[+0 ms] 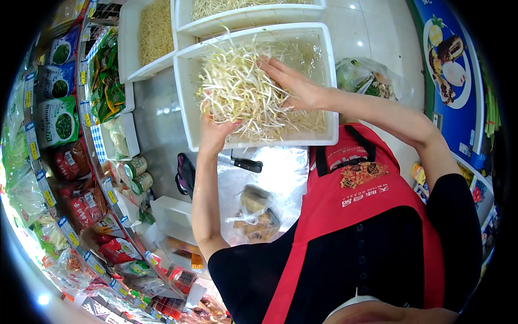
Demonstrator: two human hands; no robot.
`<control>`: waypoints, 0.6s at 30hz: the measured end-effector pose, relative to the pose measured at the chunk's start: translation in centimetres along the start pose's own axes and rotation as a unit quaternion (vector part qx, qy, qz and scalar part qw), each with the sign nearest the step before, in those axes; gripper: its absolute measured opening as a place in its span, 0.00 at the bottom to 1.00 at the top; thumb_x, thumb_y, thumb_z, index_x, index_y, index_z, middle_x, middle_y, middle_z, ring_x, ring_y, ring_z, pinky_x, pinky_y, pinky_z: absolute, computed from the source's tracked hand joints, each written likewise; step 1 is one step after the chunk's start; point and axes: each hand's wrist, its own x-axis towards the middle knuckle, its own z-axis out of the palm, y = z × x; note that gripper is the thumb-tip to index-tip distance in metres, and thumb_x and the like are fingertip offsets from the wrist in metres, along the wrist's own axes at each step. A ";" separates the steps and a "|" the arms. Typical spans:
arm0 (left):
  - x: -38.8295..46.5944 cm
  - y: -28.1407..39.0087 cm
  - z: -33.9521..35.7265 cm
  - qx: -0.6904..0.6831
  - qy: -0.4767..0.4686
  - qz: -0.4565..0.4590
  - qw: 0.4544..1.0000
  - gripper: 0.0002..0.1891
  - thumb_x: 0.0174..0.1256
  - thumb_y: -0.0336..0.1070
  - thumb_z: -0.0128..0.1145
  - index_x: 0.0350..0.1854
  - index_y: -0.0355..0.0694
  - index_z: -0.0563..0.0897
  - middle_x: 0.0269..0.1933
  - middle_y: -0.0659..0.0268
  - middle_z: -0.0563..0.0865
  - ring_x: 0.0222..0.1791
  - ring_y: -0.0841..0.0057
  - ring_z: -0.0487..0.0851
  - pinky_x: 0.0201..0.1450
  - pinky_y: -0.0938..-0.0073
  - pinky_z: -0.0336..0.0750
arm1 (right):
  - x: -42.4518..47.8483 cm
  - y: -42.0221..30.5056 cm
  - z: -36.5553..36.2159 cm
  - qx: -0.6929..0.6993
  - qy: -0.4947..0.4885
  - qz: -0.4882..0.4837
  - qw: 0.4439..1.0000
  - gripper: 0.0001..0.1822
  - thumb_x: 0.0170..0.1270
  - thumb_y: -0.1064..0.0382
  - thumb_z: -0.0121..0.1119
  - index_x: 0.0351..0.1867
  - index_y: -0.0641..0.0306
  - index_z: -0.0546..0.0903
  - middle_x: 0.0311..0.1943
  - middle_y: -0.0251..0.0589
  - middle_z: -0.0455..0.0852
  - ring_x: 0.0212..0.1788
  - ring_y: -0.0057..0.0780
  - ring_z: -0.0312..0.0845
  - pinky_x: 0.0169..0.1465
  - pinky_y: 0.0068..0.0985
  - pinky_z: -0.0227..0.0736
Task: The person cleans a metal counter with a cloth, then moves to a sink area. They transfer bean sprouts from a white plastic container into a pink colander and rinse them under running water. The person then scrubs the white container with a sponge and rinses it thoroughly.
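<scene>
A large heap of bean sprouts [243, 87] is cupped between my two hands over a white plastic tub [332, 81]. My left hand [216, 131] supports the heap from the near left side, its thumb showing and most fingers hidden under the sprouts. On the right, my right hand [293, 83] presses against the heap with its fingers extended. Shallow water and loose sprouts cover the bottom of the tub. Below the tub, a black-handled knife [247, 164] rests on a metal counter, its blade mostly hidden.
Two more white tubs of sprouts, a left one [125, 40] and a far one [251, 18], adjoin mine. A tied plastic bag of brown food [257, 214] sits near my left elbow. Shelves of packaged goods [60, 121] line the left. A bag of vegetables [368, 81] lies right.
</scene>
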 end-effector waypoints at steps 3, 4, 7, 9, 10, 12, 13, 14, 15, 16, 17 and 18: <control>-0.7 2.2 0.6 0.021 0.025 0.043 0.999 0.45 0.37 0.28 0.73 0.62 0.39 0.61 0.52 0.63 0.77 0.49 0.73 0.77 0.54 0.73 0.72 | 1.1 -1.4 -0.7 -0.036 0.047 -0.067 0.996 0.51 0.34 0.72 0.67 0.65 0.67 0.53 0.56 0.56 0.62 0.58 0.54 0.60 0.60 0.36 0.61; -0.9 3.2 0.7 0.047 0.022 0.057 0.997 0.48 0.36 0.29 0.74 0.64 0.39 0.59 0.53 0.63 0.76 0.50 0.73 0.77 0.54 0.72 0.72 | 1.6 -1.9 -0.8 -0.039 0.060 -0.090 0.993 0.51 0.34 0.73 0.67 0.65 0.67 0.53 0.56 0.56 0.62 0.59 0.54 0.60 0.60 0.36 0.61; -1.9 4.7 0.5 0.052 0.050 0.101 0.992 0.51 0.36 0.29 0.74 0.66 0.39 0.56 0.55 0.63 0.74 0.50 0.72 0.76 0.54 0.71 0.73 | 2.5 -3.6 -1.7 -0.042 0.063 -0.116 0.990 0.49 0.40 0.61 0.63 0.66 0.67 0.52 0.60 0.57 0.59 0.62 0.54 0.55 0.63 0.36 0.56; -2.3 5.6 0.1 0.051 0.042 0.105 0.992 0.53 0.35 0.29 0.74 0.67 0.40 0.53 0.56 0.62 0.72 0.52 0.71 0.75 0.54 0.70 0.72 | 3.4 -4.0 -2.5 -0.049 0.044 -0.147 0.987 0.52 0.49 0.35 0.53 0.66 0.71 0.49 0.65 0.59 0.52 0.66 0.54 0.48 0.67 0.37 0.48; -2.6 6.1 0.2 0.047 0.050 0.124 0.990 0.53 0.35 0.29 0.75 0.67 0.40 0.54 0.56 0.62 0.72 0.52 0.71 0.75 0.54 0.70 0.72 | 3.6 -4.7 -2.8 -0.044 0.044 -0.146 0.987 0.49 0.48 0.47 0.61 0.66 0.70 0.50 0.63 0.59 0.55 0.65 0.54 0.52 0.65 0.36 0.52; -3.3 7.3 0.5 0.037 0.070 0.128 0.989 0.53 0.35 0.29 0.75 0.66 0.39 0.54 0.56 0.61 0.72 0.52 0.71 0.75 0.55 0.70 0.72 | 4.1 -6.2 -3.5 -0.075 0.059 -0.159 0.983 0.49 0.44 0.56 0.64 0.66 0.68 0.50 0.62 0.58 0.57 0.63 0.54 0.54 0.64 0.37 0.55; -3.5 7.7 0.5 0.055 0.074 0.149 0.985 0.53 0.35 0.29 0.75 0.66 0.39 0.54 0.57 0.61 0.72 0.52 0.71 0.75 0.55 0.70 0.72 | 4.4 -6.9 -3.7 -0.092 0.068 -0.166 0.980 0.49 0.42 0.60 0.65 0.66 0.68 0.50 0.61 0.58 0.58 0.62 0.54 0.56 0.63 0.37 0.56; -3.7 8.1 0.4 0.074 0.077 0.170 0.980 0.53 0.35 0.30 0.75 0.66 0.39 0.53 0.57 0.61 0.72 0.52 0.71 0.75 0.55 0.70 0.71 | 4.7 -7.3 -3.7 -0.101 0.093 -0.191 0.972 0.51 0.36 0.70 0.66 0.66 0.66 0.51 0.61 0.57 0.59 0.61 0.54 0.58 0.62 0.37 0.58; -3.9 8.5 0.5 0.091 0.081 0.191 0.974 0.53 0.35 0.30 0.75 0.66 0.39 0.53 0.57 0.60 0.71 0.52 0.71 0.75 0.55 0.70 0.71 | 4.9 -7.8 -3.9 -0.096 0.095 -0.199 0.971 0.51 0.35 0.71 0.67 0.66 0.65 0.52 0.60 0.56 0.60 0.61 0.53 0.58 0.62 0.37 0.59; -4.2 9.1 0.7 0.111 0.087 0.204 0.969 0.53 0.35 0.29 0.75 0.66 0.37 0.53 0.58 0.60 0.71 0.52 0.72 0.75 0.55 0.71 0.71 | 5.1 -8.2 -4.2 -0.091 0.097 -0.208 0.969 0.51 0.35 0.72 0.67 0.66 0.63 0.53 0.60 0.55 0.61 0.61 0.52 0.59 0.62 0.36 0.59; -4.5 9.5 0.8 0.099 0.099 0.214 0.967 0.53 0.35 0.29 0.75 0.66 0.36 0.54 0.57 0.60 0.71 0.52 0.72 0.75 0.55 0.71 0.71 | 5.3 -8.6 -4.4 -0.087 0.098 -0.216 0.968 0.51 0.35 0.73 0.68 0.65 0.62 0.54 0.59 0.54 0.62 0.61 0.51 0.59 0.63 0.36 0.59; -4.8 9.8 0.9 0.089 0.113 0.225 0.964 0.52 0.34 0.29 0.75 0.65 0.35 0.54 0.57 0.60 0.71 0.52 0.72 0.75 0.55 0.71 0.71 | 5.5 -9.0 -4.7 -0.085 0.093 -0.220 0.967 0.51 0.35 0.72 0.67 0.66 0.63 0.53 0.60 0.55 0.60 0.61 0.52 0.58 0.63 0.36 0.59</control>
